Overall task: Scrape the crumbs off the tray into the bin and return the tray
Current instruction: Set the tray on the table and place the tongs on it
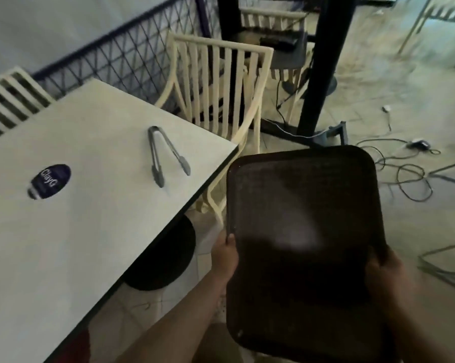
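The dark brown tray (303, 247) is held in the air to the right of the counter (71, 231), over the floor, with its inner face showing; no crumbs can be made out on it. The left hand (225, 256) grips its left rim and the right hand (386, 271) grips its right rim. On the counter lie metal tongs (166, 155), arms spread, and a dark oval sticker (49, 182). A cream slatted chair (218, 93) stands beyond the counter's far corner.

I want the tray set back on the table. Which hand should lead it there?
Probably the left hand: it grips the tray edge nearest the table; the right hand holds the far edge.
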